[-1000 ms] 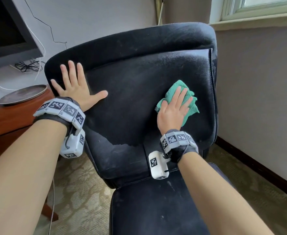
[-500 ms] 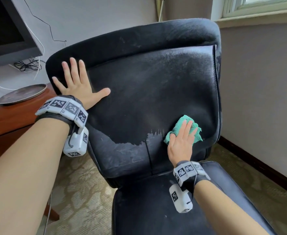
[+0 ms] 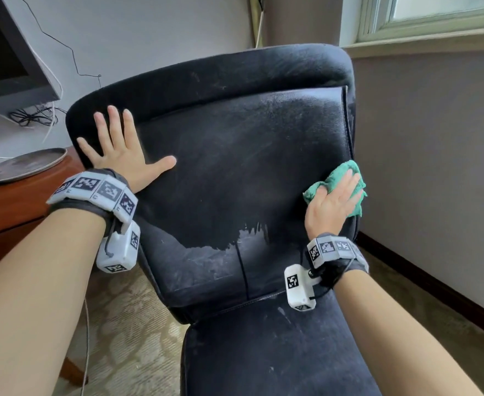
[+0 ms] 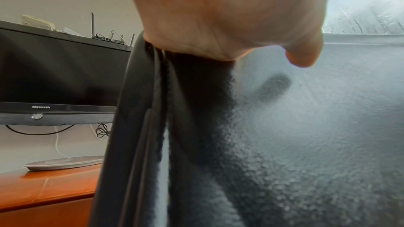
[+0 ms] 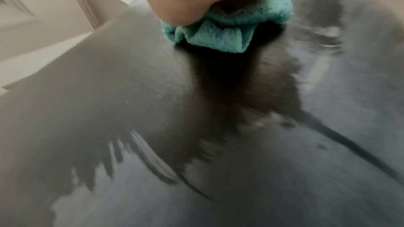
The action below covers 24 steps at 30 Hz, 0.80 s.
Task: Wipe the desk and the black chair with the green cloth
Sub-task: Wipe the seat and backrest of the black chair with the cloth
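Head view: right hand (image 3: pixel 330 205) presses green cloth (image 3: pixel 340 178), under its straight fingers, on black chair (image 3: pixel 235 172) back's edge; left hand (image 3: pixel 120 155) flat, fingers spread, bracing. Tabletop (image 3: pixel 12 204) status untellable. Right wrist view: dark wiped swath below cloth (image 5: pixel 227 28), grey film remaining; seat likely left.

The head view looks forward and down from above both forearms onto the chair (image 3: pixel 235 181) backrest, with the table (image 3: pixel 12 207) at left. The left wrist view sits very close under the left hand (image 4: pixel 229 9), facing along the backrest's left edge toward the television (image 4: pixel 54 75). The right wrist view, blurred, looks up the backrest past the cloth (image 5: pixel 229 28). All three share the backrest.
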Each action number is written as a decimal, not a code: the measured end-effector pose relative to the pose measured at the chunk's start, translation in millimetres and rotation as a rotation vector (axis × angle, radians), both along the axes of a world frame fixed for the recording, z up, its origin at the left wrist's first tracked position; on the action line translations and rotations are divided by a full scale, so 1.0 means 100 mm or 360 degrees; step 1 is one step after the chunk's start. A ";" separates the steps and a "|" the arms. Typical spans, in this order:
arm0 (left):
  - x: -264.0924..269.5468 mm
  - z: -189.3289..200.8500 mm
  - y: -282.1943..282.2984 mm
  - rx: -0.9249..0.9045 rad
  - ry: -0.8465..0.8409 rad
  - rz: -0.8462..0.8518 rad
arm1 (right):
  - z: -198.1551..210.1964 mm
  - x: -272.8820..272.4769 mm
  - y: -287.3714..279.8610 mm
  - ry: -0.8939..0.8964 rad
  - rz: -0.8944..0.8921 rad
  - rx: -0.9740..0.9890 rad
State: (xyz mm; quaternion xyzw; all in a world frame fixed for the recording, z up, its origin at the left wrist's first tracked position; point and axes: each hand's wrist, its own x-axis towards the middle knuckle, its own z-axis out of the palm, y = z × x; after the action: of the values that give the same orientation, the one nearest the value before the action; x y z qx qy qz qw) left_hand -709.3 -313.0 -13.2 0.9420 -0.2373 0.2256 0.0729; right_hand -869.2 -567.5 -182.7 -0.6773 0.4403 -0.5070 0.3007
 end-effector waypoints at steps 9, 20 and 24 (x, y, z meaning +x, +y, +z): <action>0.03 -0.03 -0.01 -0.0004 -0.0029 -0.0010 | -0.81 -0.32 0.07 -0.0274 0.0044 0.0352; -0.02 -0.01 0.02 0.0022 -0.0028 -0.0002 | -0.35 -0.11 0.33 -0.0366 -0.0051 0.0704; -0.03 -0.01 0.01 0.0019 -0.0023 -0.0001 | 0.16 -0.05 0.25 -0.0345 0.0147 0.0225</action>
State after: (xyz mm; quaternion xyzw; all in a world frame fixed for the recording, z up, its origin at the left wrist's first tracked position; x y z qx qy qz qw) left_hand -712.4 -311.6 -13.9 0.9407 -0.2394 0.2311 0.0654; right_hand -874.4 -542.8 -166.7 -0.6151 0.4083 -0.5306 0.4165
